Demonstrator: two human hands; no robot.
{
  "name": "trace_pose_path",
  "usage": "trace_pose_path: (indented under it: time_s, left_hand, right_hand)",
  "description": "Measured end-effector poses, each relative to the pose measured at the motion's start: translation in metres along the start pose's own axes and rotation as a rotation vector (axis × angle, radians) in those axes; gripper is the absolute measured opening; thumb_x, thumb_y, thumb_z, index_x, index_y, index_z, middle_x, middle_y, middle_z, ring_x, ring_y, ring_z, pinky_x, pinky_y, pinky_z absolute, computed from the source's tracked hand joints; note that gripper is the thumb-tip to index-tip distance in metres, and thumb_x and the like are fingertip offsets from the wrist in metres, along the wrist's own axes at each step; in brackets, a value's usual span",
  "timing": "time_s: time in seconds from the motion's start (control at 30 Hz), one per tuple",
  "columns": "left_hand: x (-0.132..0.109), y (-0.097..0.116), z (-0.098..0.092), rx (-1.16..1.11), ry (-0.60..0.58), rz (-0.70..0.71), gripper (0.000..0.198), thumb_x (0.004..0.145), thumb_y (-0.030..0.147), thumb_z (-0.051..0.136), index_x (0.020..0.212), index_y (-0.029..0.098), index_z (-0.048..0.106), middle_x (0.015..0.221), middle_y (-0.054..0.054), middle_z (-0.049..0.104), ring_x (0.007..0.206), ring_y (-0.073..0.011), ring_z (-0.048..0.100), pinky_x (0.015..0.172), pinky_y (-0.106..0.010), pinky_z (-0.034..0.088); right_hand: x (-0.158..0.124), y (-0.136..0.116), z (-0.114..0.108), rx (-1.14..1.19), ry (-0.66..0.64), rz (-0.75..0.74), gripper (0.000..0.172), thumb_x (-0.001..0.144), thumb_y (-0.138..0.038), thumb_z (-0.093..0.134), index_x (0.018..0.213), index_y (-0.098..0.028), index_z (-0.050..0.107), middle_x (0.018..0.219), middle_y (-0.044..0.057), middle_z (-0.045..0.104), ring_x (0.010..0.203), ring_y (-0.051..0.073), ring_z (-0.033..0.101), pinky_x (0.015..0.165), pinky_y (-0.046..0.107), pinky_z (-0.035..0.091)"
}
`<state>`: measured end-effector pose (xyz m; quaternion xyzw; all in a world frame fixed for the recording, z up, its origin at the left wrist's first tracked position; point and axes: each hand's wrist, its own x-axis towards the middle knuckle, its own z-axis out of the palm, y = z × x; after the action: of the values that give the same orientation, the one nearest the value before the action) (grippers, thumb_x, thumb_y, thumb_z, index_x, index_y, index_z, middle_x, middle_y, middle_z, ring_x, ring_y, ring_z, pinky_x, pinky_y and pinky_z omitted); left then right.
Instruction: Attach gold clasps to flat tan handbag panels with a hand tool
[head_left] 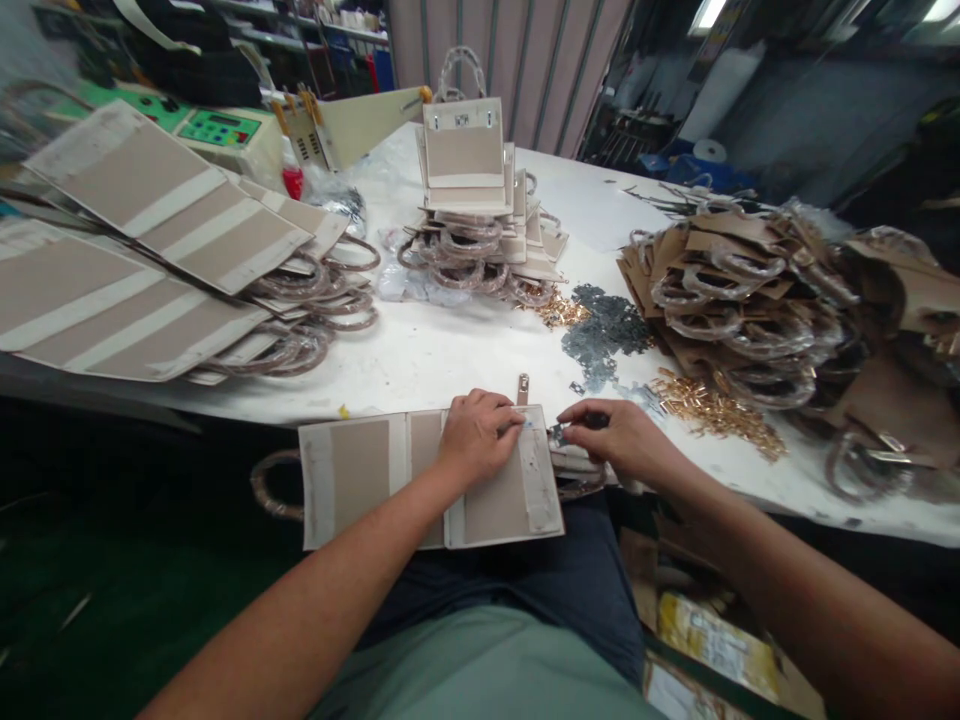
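Observation:
A beige bag panel (362, 480) with pale strips lies across my lap at the table's front edge, a wrapped handle (274, 490) looping out on its left. My left hand (480, 430) holds the panel near its upper right, fingers bent over it. Just off the panel's right end, my right hand (619, 435) is closed around a short tool with a dark handle (596, 420). A small dark metal piece (556, 434) shows at its fingertips; its exact kind is unclear. Above the panel's edge sticks out a narrow tab (523, 388) with metal on it.
Dark metal plates (604, 335) and gold-coloured fittings (720, 412) lie in heaps to the right. Stacks of handled bag panels stand at left (180, 220), centre back (465, 150) and right (735, 280). A green-panelled machine (217, 128) is at the back left.

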<state>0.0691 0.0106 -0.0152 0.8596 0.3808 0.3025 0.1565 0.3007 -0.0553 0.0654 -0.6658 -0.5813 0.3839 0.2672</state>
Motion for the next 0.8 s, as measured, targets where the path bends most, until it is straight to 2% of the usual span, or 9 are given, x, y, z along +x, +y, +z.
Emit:
trace_pose_path:
  time_s: [0.1,0.2,0.47,0.67,0.8]
  left_hand:
    - [0.0,0.0,0.001,0.006,0.001,-0.002,0.011,0.093,0.025,0.073,0.1,0.029,0.08,0.116,-0.001,0.074,0.112,-0.0264,0.06,0.092,-0.045,0.043]
    - [-0.001,-0.001,0.003,0.011,-0.003,0.003,0.011,0.094,0.026,0.071,0.101,0.029,0.08,0.117,-0.002,0.074,0.112,-0.0269,0.059,0.093,-0.046,0.042]
    - [-0.002,-0.002,0.002,0.009,-0.006,0.011,0.013,0.096,0.027,0.069,0.103,0.029,0.079,0.116,-0.001,0.074,0.112,-0.0268,0.059,0.092,-0.045,0.043]
    - [-0.003,-0.002,0.0,-0.003,-0.027,0.007,0.014,0.096,0.026,0.067,0.104,0.029,0.079,0.118,-0.002,0.074,0.113,-0.0271,0.058,0.093,-0.046,0.043]
    - [-0.003,-0.002,0.001,-0.015,-0.042,-0.006,0.016,0.095,0.026,0.067,0.105,0.029,0.079,0.12,-0.003,0.073,0.115,-0.0275,0.057,0.095,-0.047,0.043]
  right_hand:
    - [-0.017,0.008,0.039,0.123,-0.078,0.082,0.028,0.076,-0.041,0.072,0.094,-0.02,0.077,0.073,0.0,0.069,0.059,0.017,0.062,0.051,0.025,0.049]
    - [-0.016,0.019,0.058,0.122,-0.044,0.115,0.029,0.075,-0.041,0.071,0.095,-0.02,0.076,0.072,0.0,0.068,0.06,0.018,0.062,0.053,0.025,0.05]
    - [-0.01,0.015,0.06,-0.017,-0.035,0.07,0.025,0.078,-0.037,0.067,0.095,-0.021,0.077,0.077,0.001,0.072,0.064,0.019,0.062,0.057,0.027,0.047]
    - [-0.013,0.011,0.064,-0.306,0.008,-0.06,0.012,0.086,-0.027,0.065,0.093,-0.025,0.074,0.081,0.001,0.073,0.075,0.022,0.067,0.068,0.031,0.046]
    - [-0.014,0.013,0.065,-0.422,0.036,-0.103,0.01,0.088,-0.025,0.067,0.095,-0.028,0.074,0.085,0.0,0.074,0.082,0.024,0.069,0.075,0.033,0.047]
